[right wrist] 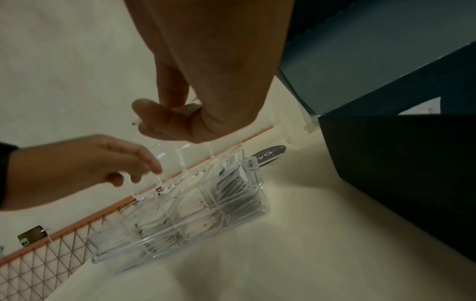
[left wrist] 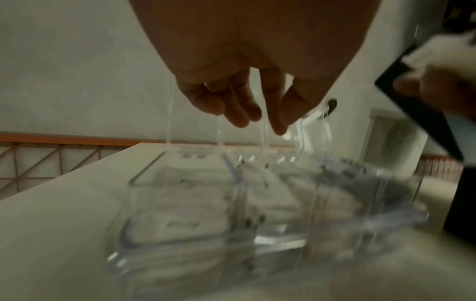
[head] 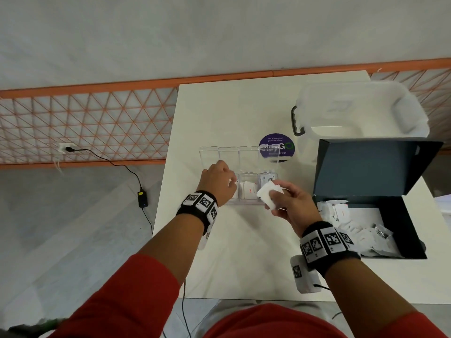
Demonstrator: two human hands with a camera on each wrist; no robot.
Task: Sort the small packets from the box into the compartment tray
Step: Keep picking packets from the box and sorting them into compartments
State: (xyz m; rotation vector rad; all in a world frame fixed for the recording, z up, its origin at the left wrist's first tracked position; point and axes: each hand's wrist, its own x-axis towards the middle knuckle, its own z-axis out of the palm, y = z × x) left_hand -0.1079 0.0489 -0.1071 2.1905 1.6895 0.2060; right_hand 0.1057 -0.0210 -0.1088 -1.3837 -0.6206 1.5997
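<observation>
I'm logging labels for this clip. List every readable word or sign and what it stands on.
"Let's keep our pantries clean", partly blurred: purple round sticker on the table.
"GO" in large letters: same sticker; the rest is hidden behind the tray's clear lids.
Red print on packets in the tray and the box: too small to read.
Wristband squares: coded patterns, no words.

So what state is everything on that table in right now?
Compartment tray: lids up, packets inside.
Dark box: lid open, packets left inside.
White packets: held in right hand.
Left hand: over the tray, fingers relaxed, holding nothing.
Clear bin: lid on.
</observation>
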